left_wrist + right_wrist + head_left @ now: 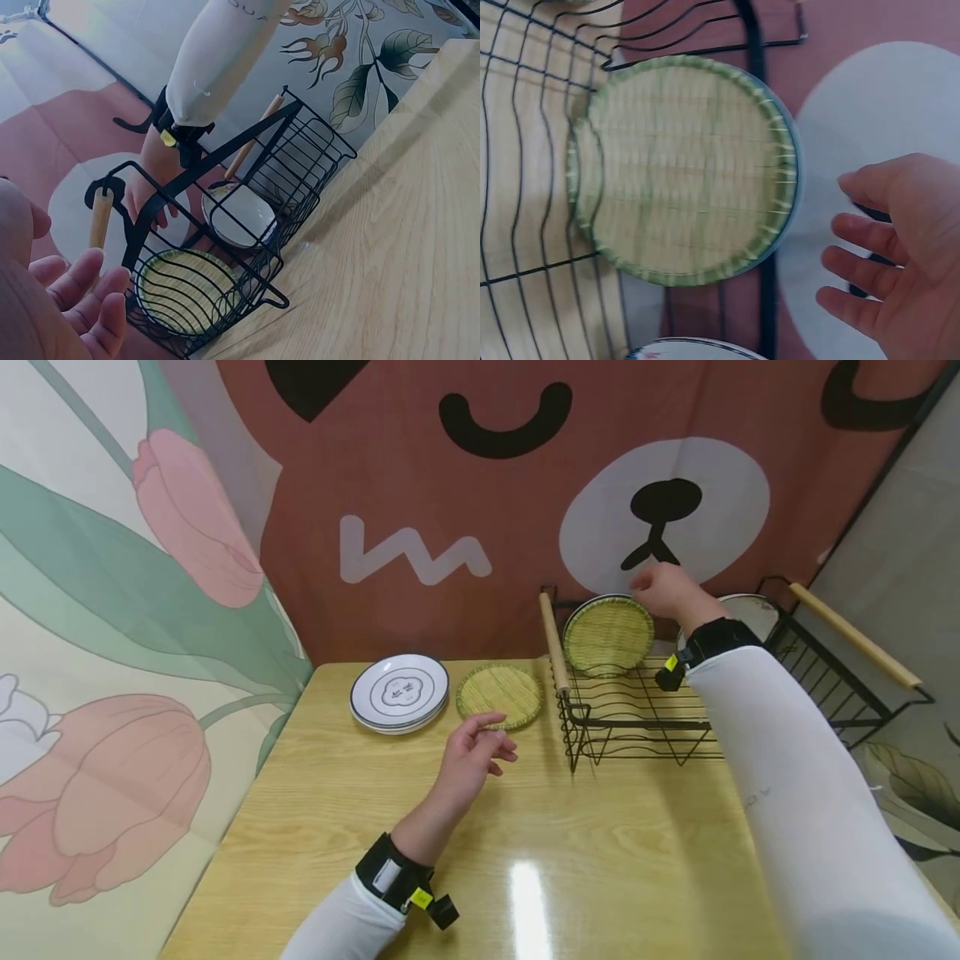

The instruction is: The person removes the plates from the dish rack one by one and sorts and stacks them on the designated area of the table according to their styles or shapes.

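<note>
My right hand (671,593) is above the back of the wire dish rack (637,724), its fingers loosely bent and holding nothing. In the right wrist view a gap separates the fingertips from a round woven mat (682,172). That mat stands on edge in the rack, and a rim of a plate shows behind it. Over the table my left hand (468,760) hovers with relaxed, empty fingers. Just beyond it, a second woven mat (498,695) lies flat. To the left of this mat is a small stack of white plates (401,692) with dark blue rims.
A white dish (241,217) leans in the rack's far end, partly behind the right arm in the head view. Wooden handles (555,643) top both rack ends. Printed cloth (412,627) hangs behind the wooden table (315,827).
</note>
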A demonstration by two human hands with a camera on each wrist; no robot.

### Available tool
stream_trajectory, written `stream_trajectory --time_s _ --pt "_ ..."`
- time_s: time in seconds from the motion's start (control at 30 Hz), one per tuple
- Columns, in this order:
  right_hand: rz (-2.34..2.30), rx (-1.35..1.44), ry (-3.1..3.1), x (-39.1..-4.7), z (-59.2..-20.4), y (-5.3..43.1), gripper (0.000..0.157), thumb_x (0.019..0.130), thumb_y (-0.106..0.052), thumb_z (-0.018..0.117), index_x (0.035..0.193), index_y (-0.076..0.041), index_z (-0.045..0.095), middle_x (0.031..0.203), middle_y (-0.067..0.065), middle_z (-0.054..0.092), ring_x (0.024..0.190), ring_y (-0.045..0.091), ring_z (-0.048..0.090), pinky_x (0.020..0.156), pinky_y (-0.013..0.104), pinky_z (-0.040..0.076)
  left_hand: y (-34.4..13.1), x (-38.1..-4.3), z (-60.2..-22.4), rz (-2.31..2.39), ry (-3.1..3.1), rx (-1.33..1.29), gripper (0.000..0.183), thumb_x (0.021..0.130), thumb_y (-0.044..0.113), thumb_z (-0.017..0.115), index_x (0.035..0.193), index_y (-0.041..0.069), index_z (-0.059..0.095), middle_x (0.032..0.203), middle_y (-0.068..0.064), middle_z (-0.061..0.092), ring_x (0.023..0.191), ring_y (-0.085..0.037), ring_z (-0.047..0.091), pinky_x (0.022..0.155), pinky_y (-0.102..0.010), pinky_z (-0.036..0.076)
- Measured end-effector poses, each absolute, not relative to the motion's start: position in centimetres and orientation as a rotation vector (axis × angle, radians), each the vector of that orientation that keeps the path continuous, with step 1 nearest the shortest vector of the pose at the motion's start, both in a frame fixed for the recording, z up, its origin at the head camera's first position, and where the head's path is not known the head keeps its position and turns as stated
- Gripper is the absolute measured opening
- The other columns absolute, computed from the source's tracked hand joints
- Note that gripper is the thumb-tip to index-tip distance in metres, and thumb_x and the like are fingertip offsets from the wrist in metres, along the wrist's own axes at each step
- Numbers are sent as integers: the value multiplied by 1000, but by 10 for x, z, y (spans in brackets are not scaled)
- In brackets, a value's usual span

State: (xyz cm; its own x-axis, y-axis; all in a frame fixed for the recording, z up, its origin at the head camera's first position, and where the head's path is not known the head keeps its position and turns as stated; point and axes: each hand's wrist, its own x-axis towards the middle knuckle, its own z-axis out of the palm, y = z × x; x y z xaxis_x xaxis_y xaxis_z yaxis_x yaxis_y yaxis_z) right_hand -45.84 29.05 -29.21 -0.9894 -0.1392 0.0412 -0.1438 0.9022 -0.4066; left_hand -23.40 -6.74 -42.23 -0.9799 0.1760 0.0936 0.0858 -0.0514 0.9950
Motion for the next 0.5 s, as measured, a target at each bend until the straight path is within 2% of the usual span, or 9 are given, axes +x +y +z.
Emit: stream_trajectory --time_s 0.1,0.2,0.37,0.5 --pt "668 196 -3038 -463 -304 285 44 102 -16 46 140 4 55 139 32 54 125 46 51 107 64 44 -68 -235 -425 2212 2117 297 31 103 15 55 134 9 60 102 -19 74 84 -17 73 65 -28 55" --pt "656 180 -3030 -466 -312 281 44 101 -13 46 140 4 55 138 31 55 123 45 51 107 64 43 -68 -235 -425 2215 2114 291 31 103 15 54 133 11 61 102 -19 73 84 -18 73 65 -29 55" --pt "577 184 -3058 -470 -321 277 47 100 -13 47 144 3 52 146 31 51 133 48 47 116 66 35 -68 -235 -424 2216 2113 287 32 103 16 55 133 10 61 102 -19 73 85 -19 74 65 -29 55" --pt "525 214 -3077 -473 -327 278 48 100 -13 45 145 4 51 148 32 48 138 49 44 117 65 34 -69 -236 -425 2216 2106 275 32 103 16 55 134 10 61 101 -18 73 84 -18 73 66 -29 55"
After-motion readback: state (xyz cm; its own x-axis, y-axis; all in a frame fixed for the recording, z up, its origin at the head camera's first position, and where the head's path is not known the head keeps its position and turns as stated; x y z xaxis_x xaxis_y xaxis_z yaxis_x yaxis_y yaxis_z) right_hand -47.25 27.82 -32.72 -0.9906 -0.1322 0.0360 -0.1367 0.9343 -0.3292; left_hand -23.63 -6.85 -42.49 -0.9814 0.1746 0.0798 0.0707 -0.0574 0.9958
